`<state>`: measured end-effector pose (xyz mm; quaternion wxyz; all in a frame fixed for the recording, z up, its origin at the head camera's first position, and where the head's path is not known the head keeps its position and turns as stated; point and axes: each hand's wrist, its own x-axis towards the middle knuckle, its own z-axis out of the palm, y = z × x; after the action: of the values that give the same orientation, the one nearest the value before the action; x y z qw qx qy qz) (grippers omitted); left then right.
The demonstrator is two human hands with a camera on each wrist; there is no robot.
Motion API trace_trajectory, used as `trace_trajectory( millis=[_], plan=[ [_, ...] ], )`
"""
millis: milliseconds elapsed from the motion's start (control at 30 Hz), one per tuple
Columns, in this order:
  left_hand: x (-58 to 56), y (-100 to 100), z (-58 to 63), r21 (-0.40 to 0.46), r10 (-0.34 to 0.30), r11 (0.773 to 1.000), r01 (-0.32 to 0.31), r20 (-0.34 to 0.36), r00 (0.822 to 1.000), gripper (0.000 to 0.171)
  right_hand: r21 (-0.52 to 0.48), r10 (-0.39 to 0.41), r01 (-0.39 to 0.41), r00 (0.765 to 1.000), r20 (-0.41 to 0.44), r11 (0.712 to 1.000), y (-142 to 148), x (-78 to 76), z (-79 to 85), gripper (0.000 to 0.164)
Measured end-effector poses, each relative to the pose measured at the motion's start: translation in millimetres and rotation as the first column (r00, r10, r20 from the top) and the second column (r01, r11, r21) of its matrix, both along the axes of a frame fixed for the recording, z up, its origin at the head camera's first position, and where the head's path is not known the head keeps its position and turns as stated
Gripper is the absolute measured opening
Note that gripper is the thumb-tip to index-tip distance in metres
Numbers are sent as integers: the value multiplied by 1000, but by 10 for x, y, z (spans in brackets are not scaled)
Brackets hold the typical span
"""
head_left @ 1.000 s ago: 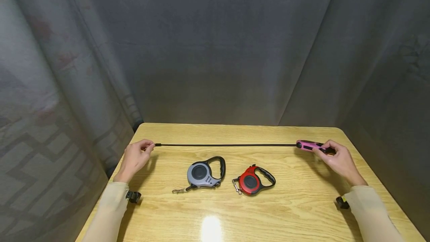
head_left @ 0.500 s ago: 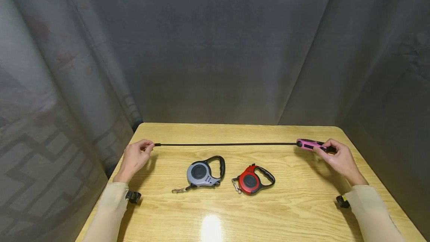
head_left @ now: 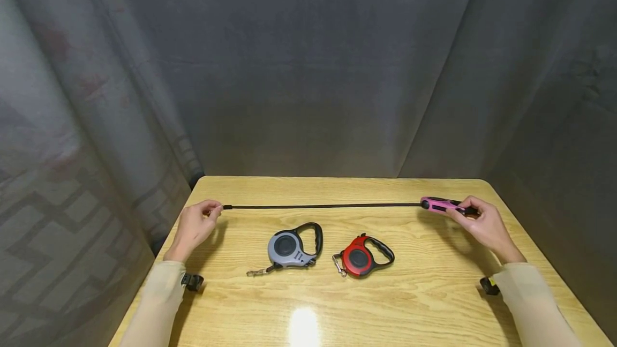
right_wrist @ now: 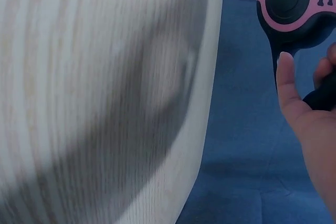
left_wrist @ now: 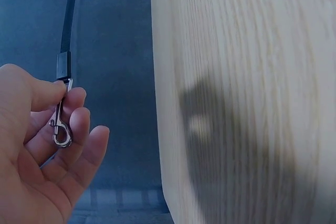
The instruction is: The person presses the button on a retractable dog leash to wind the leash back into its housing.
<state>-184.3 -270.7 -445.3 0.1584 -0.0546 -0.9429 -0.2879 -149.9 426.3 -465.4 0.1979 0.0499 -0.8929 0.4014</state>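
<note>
My left hand [head_left: 194, 227] pinches the metal snap hook [left_wrist: 62, 129] of a retractable dog leash between thumb and fingers. From the hook the black leash strap [head_left: 323, 206] runs straight across above the table to a pink and black leash case [head_left: 436, 205]. My right hand [head_left: 487, 227] grips that case by its black handle [right_wrist: 321, 95]; in the right wrist view the round black disc on the pink side shows. Below the strap lie a grey retractable leash [head_left: 285, 250] with its hook pointing left and a red retractable leash [head_left: 358, 257] with its hook folded beside it.
The wooden table [head_left: 308, 304] has rounded far corners. Dark grey curtains [head_left: 308, 68] hang behind it and at both sides. Small black cameras [head_left: 193, 283] sit on both wrists.
The right hand has shifted slightly left and up in view with the pink leash case, so the strap span looks slightly shorter. The left hand has hardly moved; the other two leashes lie still.
</note>
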Motion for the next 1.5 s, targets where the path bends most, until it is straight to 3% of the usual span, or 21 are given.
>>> trace_trajectory(
  millis=[1267,1500],
  plan=[
    [-17,59,-45,16,-2,1000,2,7,1000,24,-10,30,-29,1000,9,1000,-186,-26,22,18],
    [-33,78,-55,17,-9,1000,9,-21,1000,21,-19,30,-30,999,18,999,-247,-25,29,19]
  ],
)
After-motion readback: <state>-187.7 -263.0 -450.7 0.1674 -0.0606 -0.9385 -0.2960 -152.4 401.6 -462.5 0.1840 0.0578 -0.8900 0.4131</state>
